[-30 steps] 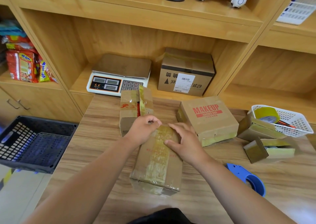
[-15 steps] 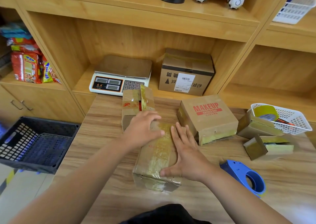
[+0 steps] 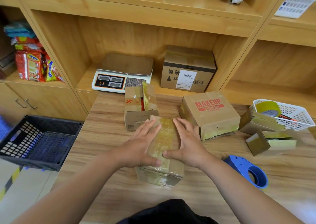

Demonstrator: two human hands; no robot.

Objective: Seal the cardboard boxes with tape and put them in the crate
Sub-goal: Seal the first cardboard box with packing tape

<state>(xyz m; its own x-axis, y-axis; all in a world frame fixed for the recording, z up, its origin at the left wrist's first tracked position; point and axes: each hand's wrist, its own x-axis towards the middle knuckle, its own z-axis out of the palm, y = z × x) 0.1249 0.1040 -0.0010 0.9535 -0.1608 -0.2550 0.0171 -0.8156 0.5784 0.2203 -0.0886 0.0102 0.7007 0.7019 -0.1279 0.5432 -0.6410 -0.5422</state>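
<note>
Cardboard box (image 3: 172, 171) lies under my left grip (image 3: 140, 145) and right grip (image 3: 189, 143), both flat and unclenched (just pressing). The tape (image 3: 164, 136) between them could wrinkle under uneven pressure.

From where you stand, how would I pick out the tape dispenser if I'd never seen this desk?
Start at the wooden table and look to its near right side, in front of the small open box. The tape dispenser lies there. It is the only blue plastic thing on the tabletop, with a round hole through it, while its neighbours are brown cardboard.
</note>
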